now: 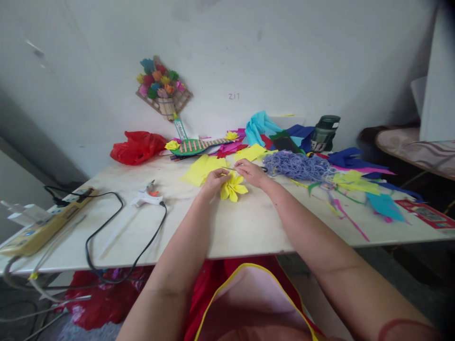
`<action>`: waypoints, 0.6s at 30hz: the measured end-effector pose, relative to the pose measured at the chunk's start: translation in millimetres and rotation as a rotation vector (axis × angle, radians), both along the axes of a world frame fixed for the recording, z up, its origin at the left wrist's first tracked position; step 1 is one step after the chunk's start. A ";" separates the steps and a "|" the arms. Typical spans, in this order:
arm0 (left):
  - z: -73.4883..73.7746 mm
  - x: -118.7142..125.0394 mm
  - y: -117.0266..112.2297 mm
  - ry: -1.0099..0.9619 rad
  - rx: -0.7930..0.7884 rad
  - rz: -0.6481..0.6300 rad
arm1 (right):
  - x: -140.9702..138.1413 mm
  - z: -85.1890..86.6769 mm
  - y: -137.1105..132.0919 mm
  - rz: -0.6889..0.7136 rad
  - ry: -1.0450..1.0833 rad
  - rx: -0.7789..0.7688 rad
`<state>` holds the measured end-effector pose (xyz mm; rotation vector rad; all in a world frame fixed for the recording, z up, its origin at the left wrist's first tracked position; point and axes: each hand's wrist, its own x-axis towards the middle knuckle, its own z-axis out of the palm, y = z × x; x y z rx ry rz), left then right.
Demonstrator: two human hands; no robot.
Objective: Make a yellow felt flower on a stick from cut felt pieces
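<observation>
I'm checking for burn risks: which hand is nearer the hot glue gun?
Left. The left hand is to the right of the hot glue gun, at the yellow flower's left side; the right hand is farther right, at the flower's upper right.

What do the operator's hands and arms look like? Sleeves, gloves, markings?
Left hand and right hand: bare, no gloves, no watch or bracelet visible. Forearms uncovered. A reddish sleeve edge shows on the right arm near the bottom corner; no sleeve visible on the left. No cables or markings worn on either arm.
</observation>
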<state>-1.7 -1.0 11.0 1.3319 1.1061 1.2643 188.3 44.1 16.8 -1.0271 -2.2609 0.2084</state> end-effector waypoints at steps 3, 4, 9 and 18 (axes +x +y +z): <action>-3.0 -1.1 2.0 0.028 0.010 0.006 | -0.9 -0.2 -0.3 0.029 0.032 0.000; -3.7 -1.4 2.6 0.035 0.011 0.006 | -1.2 0.3 -0.9 0.035 0.042 -0.001; -3.4 -1.8 2.3 0.050 0.007 0.003 | -1.4 3.2 -4.8 -0.002 0.056 -0.036; 4.8 3.7 -4.4 -0.040 -0.044 0.008 | -1.9 7.2 -14.2 0.003 0.051 -0.106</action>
